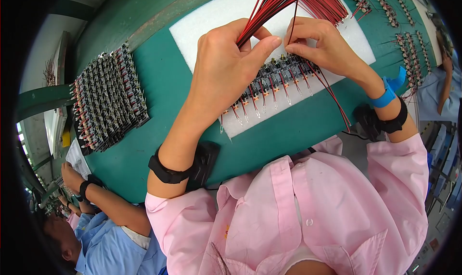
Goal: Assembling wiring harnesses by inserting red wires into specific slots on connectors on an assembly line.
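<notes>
Plainly, the bundle of wires (276, 7) is thin, straight, mostly red and black, and sits near twelve o'clock, slanting up toward one o'clock above the white foam sheet (187, 39); the left hand (228, 53) curls its fingers round the lower end, thumb stretched toward three o'clock; the right hand (320, 41) has thumb and forefinger brought together, seemingly pinching a single dark wire (293, 22); its lower tip is too small to make out; just below the hands, a row of circuit boards (281, 75) lies on the foam, black, with short red leads and clear bulbs pointing toward six o'clock; the left forearm rises from seven o'clock, the right from four o'clock, over the green bench (166, 97).
</notes>
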`<state>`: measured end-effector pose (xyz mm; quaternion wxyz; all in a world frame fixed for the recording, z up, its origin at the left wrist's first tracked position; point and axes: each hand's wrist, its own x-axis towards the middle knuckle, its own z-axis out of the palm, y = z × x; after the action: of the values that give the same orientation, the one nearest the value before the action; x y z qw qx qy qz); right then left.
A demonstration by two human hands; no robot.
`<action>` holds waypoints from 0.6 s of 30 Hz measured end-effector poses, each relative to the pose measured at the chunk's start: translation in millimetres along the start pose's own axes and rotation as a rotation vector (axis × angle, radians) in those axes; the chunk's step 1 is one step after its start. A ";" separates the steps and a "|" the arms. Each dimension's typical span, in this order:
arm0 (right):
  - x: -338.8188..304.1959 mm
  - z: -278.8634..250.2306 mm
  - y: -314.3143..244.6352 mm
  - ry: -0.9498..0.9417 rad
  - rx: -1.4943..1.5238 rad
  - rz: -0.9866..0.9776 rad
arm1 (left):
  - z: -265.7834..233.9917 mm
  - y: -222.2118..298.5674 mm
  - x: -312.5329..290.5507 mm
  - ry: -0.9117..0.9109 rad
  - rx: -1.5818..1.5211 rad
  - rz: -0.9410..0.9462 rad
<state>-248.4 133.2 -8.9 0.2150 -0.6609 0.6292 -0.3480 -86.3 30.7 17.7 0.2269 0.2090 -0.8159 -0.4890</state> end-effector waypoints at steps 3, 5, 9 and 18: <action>-1.3 0.5 0.0 0.025 -0.057 -0.041 | 0.4 -0.2 0.1 0.001 0.002 0.003; -1.7 1.8 0.8 0.039 -0.057 -0.048 | 0.7 -0.3 0.2 0.006 0.009 0.005; -2.4 2.8 -0.1 0.056 -0.062 -0.055 | 1.1 -0.6 0.2 0.010 0.014 0.004; -2.0 2.5 0.6 0.031 -0.099 -0.055 | 2.2 1.3 -0.3 0.008 0.013 -0.015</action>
<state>-246.9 134.7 -11.4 0.1625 -0.6825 0.6304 -0.3324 -87.5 32.9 17.8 0.2249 0.2184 -0.8166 -0.4847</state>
